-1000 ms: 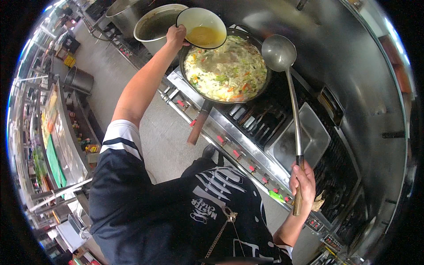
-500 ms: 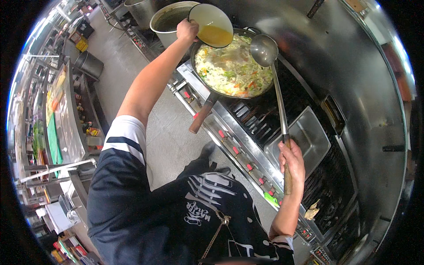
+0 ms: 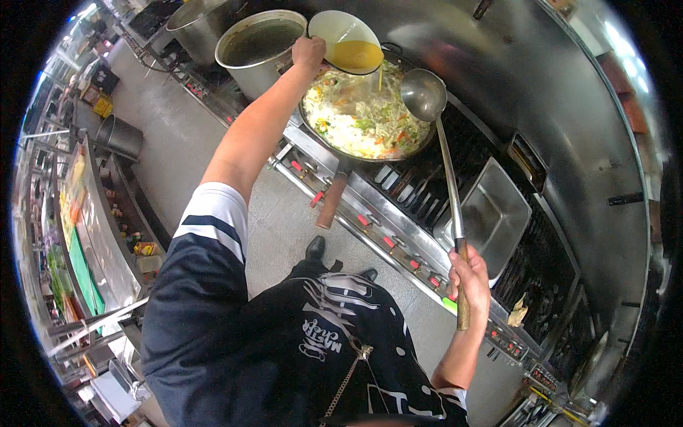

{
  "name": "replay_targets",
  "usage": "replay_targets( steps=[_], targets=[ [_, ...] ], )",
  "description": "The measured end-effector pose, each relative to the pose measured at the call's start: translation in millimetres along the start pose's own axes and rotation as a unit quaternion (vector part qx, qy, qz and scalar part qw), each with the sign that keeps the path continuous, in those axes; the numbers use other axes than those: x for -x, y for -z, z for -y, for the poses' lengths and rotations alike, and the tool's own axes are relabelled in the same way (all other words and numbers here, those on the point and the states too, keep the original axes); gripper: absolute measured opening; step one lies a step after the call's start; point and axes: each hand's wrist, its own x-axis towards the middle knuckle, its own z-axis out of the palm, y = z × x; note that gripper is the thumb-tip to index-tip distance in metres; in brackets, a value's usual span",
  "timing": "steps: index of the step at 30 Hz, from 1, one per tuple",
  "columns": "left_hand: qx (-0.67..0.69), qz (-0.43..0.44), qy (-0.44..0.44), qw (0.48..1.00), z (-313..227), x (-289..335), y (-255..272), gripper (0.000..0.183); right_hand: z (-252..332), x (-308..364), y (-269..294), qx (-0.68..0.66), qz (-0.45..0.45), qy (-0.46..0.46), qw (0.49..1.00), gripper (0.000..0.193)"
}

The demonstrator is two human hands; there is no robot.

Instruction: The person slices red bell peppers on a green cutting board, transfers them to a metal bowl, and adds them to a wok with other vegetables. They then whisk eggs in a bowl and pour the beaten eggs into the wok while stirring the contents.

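My left hand [image 3: 309, 54] grips the near rim of a white bowl [image 3: 346, 30] with a dark edge. The bowl tilts over a large wok [image 3: 307, 122], and a thin stream of yellow liquid [image 3: 353, 55] falls from its lip. Chopped pale vegetables with orange and green bits [image 3: 363, 128] fill the wok, with some steam above them. Around the wooden grip of a long-handled ladle [image 3: 425, 95] my right hand [image 3: 469, 275] is closed. The ladle's steel bowl hangs beside the wok's right edge. A wooden handle [image 3: 332, 201] sticks out from the wok toward me.
A large pot of dark liquid [image 3: 260, 43] stands left of the wok. An empty steel basin [image 3: 491, 213] sits on the grate, right of the wok. Red knobs [image 3: 388, 242] line the stove's front rail. Far left, a steel counter [image 3: 107, 242] carries vegetables and a green cloth.
The bowl has tipped further, and a stream of yellow liquid now runs from it into the wok. My right hand still holds the ladle in nearly the same place. The view has shifted slightly.
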Motion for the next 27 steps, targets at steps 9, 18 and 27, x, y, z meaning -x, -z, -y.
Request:
replay_targets(
  steps=[9, 18, 27],
  targets=[
    [-0.134, 0.001, -0.033, 0.99, -19, 20, 73, 0.045, 7, -1, -42, -0.01, -0.024, 0.01, 1.0, 0.02],
    [0.005, 0.044, 0.063, 0.997, -12, 30, 104, 0.046, 24, -12, -69, 0.012, -0.015, 0.014, 1.0, 0.017],
    [0.045, 0.026, 0.092, 0.994, -10, -6, 85, 0.049, 35, -27, -95, 0.072, -0.018, 0.001, 0.997, 0.022]
  ],
)
